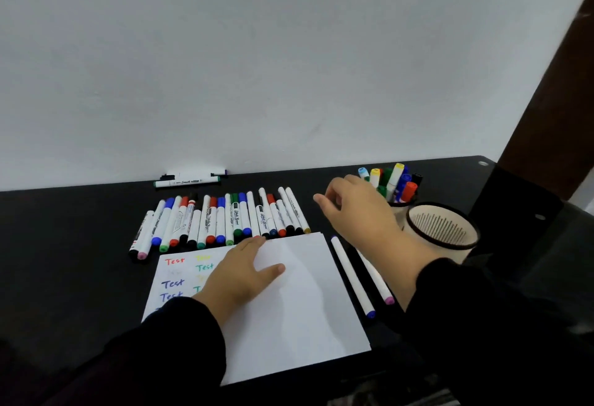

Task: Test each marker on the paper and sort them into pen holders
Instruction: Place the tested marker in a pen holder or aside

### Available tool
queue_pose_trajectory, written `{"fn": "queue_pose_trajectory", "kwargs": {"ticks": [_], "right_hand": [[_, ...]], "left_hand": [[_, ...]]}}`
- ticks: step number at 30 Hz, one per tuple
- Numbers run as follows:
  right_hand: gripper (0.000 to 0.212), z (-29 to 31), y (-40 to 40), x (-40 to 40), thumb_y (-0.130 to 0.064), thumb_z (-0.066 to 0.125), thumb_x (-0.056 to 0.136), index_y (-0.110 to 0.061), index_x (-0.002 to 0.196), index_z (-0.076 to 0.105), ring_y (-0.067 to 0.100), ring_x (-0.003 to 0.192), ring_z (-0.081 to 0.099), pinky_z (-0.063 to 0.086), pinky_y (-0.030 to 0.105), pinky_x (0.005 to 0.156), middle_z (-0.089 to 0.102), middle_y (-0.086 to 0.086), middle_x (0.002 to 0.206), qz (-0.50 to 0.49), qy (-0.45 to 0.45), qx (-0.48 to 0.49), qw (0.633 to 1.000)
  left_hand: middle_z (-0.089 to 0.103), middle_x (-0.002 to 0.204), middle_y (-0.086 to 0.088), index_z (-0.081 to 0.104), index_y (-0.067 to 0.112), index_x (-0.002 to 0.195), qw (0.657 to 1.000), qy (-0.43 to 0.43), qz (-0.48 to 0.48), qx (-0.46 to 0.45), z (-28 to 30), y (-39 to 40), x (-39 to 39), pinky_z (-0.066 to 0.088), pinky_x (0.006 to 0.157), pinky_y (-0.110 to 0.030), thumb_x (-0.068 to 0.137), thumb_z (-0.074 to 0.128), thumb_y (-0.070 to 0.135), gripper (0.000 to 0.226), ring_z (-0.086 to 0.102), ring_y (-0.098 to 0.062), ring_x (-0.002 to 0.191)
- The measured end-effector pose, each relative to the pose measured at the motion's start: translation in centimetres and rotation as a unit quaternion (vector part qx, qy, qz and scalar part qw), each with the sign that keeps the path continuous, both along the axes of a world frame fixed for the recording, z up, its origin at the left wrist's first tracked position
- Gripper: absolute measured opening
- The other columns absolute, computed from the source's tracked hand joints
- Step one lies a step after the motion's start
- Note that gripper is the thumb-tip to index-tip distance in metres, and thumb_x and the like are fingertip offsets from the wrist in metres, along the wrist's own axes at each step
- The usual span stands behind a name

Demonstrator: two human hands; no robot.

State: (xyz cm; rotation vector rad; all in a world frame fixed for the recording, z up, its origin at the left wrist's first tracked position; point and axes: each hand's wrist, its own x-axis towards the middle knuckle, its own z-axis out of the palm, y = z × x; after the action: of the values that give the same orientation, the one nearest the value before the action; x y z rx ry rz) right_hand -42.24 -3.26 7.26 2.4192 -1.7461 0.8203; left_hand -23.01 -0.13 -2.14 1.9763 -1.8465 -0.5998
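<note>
Pressing flat on the paper point(299, 302), left hand point(239, 272) fingers straight; right hand point(356, 209) loosely curled, holding nothing, row of markers point(221, 222) just beyond fingertips.

seen from above, looking down along both forearms in black sleeves. left hand point(242, 272) lying flat and palm down, fingers straight and close together, thumb spread out to the right. right hand point(355, 209) raised and reaching forward, back of the hand toward the camera, fingers loosely curled and pointing left, gripping nothing visible. right wrist bare past the sleeve cuff.
</note>
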Motion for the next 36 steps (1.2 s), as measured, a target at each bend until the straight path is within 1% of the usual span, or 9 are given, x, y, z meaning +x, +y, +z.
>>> {"fn": "queue_pose_trajectory", "kwargs": {"ticks": [3, 7, 11, 13, 15, 18, 23, 29, 36], "right_hand": [[0.028, -0.6, -1.2, 3.2, -0.042, 0.047, 0.096, -0.017, 0.094, 0.057, 0.013, 0.084, 0.046, 0.036, 0.025, 0.067, 0.049, -0.004, 0.088, 0.03, 0.016, 0.039, 0.999], [0.026, -1.2, -4.1, 8.0, -0.042, 0.046, 0.096, -0.019, 0.098, 0.057, 0.015, 0.087, 0.052, 0.041, 0.026, 0.069, 0.054, -0.002, 0.095, 0.069, 0.042, 0.093, 0.992], [0.024, -2.0, -7.5, 13.4, -0.041, 0.046, 0.096, -0.02, 0.104, 0.055, 0.017, 0.09, 0.054, 0.044, 0.028, 0.073, 0.056, 0.0, 0.101, 0.112, 0.068, 0.137, 0.982], [0.025, -2.6, -9.2, 15.9, -0.039, 0.048, 0.096, -0.019, 0.11, 0.055, 0.019, 0.094, 0.055, 0.045, 0.03, 0.076, 0.057, 0.002, 0.107, 0.131, 0.073, 0.148, 0.978], [0.028, -3.2, -10.8, 18.0, -0.035, 0.049, 0.096, -0.019, 0.118, 0.055, 0.021, 0.101, 0.055, 0.047, 0.033, 0.084, 0.057, 0.004, 0.114, 0.148, 0.081, 0.153, 0.974], [0.038, -4.0, -13.2, 21.2, -0.031, 0.051, 0.095, -0.019, 0.131, 0.05, 0.023, 0.115, 0.052, 0.043, 0.034, 0.094, 0.054, 0.007, 0.127, 0.172, 0.098, 0.159, 0.967], [0.044, -5.6, -17.0, 25.0, -0.028, 0.049, 0.096, -0.02, 0.139, 0.042, 0.027, 0.126, 0.042, 0.038, 0.036, 0.098, 0.045, 0.008, 0.138, 0.169, 0.151, 0.147, 0.963], [0.048, -7.5, -20.6, 27.8, -0.014, 0.048, 0.095, -0.018, 0.142, 0.039, 0.031, 0.125, 0.041, 0.039, 0.038, 0.097, 0.043, 0.011, 0.138, 0.158, 0.205, 0.133, 0.957], [0.04, -8.9, -22.3, 28.8, -0.009, 0.05, 0.092, -0.013, 0.132, 0.05, 0.032, 0.119, 0.043, 0.04, 0.039, 0.093, 0.045, 0.012, 0.129, 0.154, 0.233, 0.097, 0.955]], "left_hand": [[0.023, 0.154, 0.007, 0.024, 0.025, 0.147, 0.999, 0.0, 0.032, -0.024, 0.7, -0.1, 2.8, 0.02, 0.113, -0.032, 0.087, 0.055, 0.052, 0.073, 0.018, -0.012, 0.141], [0.023, 0.153, 0.008, 0.024, 0.025, 0.147, 0.995, 0.006, 0.084, -0.045, 1.4, -0.5, 8.1, 0.022, 0.114, -0.033, 0.085, 0.056, 0.053, 0.075, 0.021, -0.011, 0.14], [0.02, 0.155, 0.007, 0.022, 0.023, 0.149, 0.991, -0.034, 0.123, -0.041, 1.5, -1.6, 14.0, 0.021, 0.115, -0.035, 0.086, 0.052, 0.056, 0.077, 0.017, -0.011, 0.141], [0.019, 0.155, 0.006, 0.022, 0.022, 0.149, 0.989, -0.048, 0.134, -0.038, 1.3, -2.1, 16.3, 0.021, 0.115, -0.036, 0.087, 0.051, 0.056, 0.076, 0.017, -0.012, 0.142], [0.017, 0.155, 0.007, 0.02, 0.021, 0.149, 0.989, -0.058, 0.129, -0.035, 1.1, -2.6, 18.0, 0.02, 0.116, -0.036, 0.089, 0.048, 0.054, 0.074, 0.015, -0.012, 0.142], [0.011, 0.157, 0.009, 0.014, 0.023, 0.15, 0.99, -0.056, 0.129, -0.004, 0.5, -3.2, 20.3, 0.015, 0.116, -0.033, 0.091, 0.046, 0.052, 0.073, 0.009, -0.01, 0.143], [0.01, 0.157, 0.009, 0.011, 0.025, 0.15, 0.993, -0.03, 0.112, 0.021, -0.7, -3.5, 21.9, 0.016, 0.117, -0.033, 0.091, 0.043, 0.054, 0.073, 0.011, -0.009, 0.143], [0.012, 0.156, 0.012, 0.011, 0.028, 0.15, 0.993, -0.053, 0.096, 0.033, -1.6, -3.9, 22.3, 0.018, 0.114, -0.029, 0.086, 0.042, 0.062, 0.078, 0.015, -0.008, 0.141], [0.012, 0.156, 0.012, 0.009, 0.028, 0.15, 0.994, -0.065, 0.085, 0.035, -1.8, -3.9, 22.5, 0.019, 0.112, -0.029, 0.085, 0.04, 0.065, 0.081, 0.017, -0.009, 0.141]]}}
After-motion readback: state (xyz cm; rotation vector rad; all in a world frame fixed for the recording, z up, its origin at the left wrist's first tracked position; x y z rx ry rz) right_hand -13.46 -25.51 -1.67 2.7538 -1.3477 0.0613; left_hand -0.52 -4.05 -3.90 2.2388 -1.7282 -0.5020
